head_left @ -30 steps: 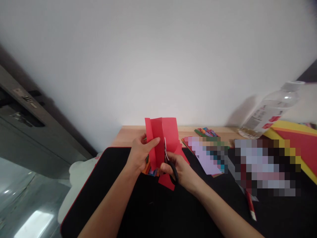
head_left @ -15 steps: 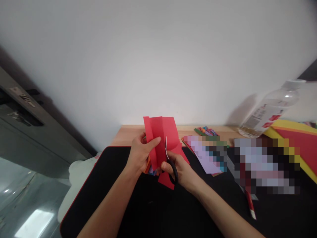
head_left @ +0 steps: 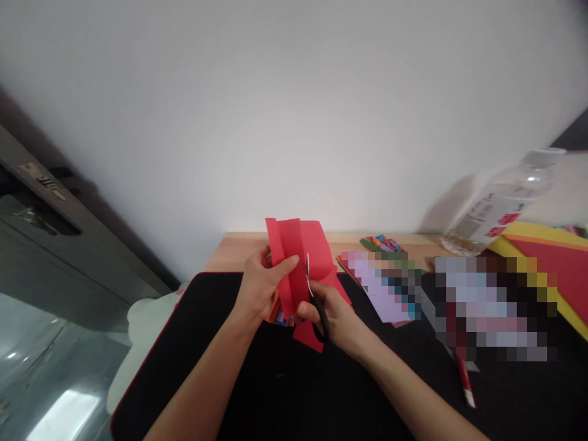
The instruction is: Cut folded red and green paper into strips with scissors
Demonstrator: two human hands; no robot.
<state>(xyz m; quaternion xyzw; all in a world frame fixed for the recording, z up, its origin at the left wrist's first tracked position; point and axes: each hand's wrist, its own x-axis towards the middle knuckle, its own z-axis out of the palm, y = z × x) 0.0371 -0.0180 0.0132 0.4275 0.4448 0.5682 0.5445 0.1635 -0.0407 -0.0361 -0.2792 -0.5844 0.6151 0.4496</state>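
Head camera, looking down: the left hand (head_left: 260, 288) pinches a folded red paper sheet (head_left: 298, 257), thumb in front and fingers behind, holding it upright above a black desk mat (head_left: 285, 392). The right hand (head_left: 337, 318) is closed through the handles of black-handled metal scissors (head_left: 316, 306), whose blades point up into the paper's lower edge. Small coloured paper scraps (head_left: 280, 315) lie just beneath the hands. To the right on the wooden table (head_left: 239, 248) stand a clear plastic bottle (head_left: 500, 205) and stacked red and yellow sheets (head_left: 555, 263).
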